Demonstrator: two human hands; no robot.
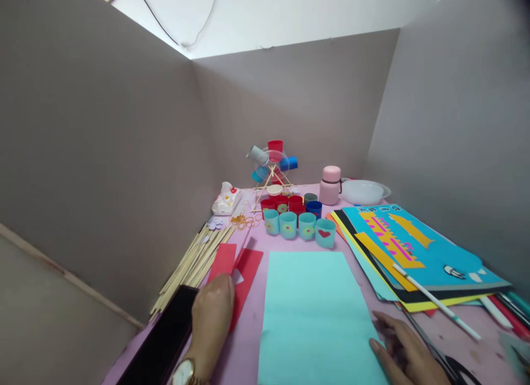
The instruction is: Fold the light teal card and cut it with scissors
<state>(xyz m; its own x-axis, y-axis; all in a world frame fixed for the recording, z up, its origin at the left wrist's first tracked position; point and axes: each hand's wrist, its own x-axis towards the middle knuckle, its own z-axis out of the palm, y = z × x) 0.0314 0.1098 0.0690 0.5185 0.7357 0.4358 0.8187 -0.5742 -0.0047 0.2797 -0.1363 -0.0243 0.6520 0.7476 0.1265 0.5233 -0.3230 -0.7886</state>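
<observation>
A light turquoise paper sheet (314,313) lies flat on the pink table in front of me. My left hand (212,318), with a watch on the wrist, rests curled on red paper pieces (244,272) beside a black flat object (165,341); something small and white shows at its fingertips. My right hand (403,349) lies at the sheet's lower right edge, fingers bent over dark scissors (447,363), blurred.
Wooden sticks (194,263) lie at the left. Small paper cups (298,225), a stick-and-cup wheel model (273,167), a pink bottle (330,185) and a clear dish (364,191) stand behind. Stacked coloured papers (414,252) with a white pen (434,302) lie at the right. Grey walls enclose the table.
</observation>
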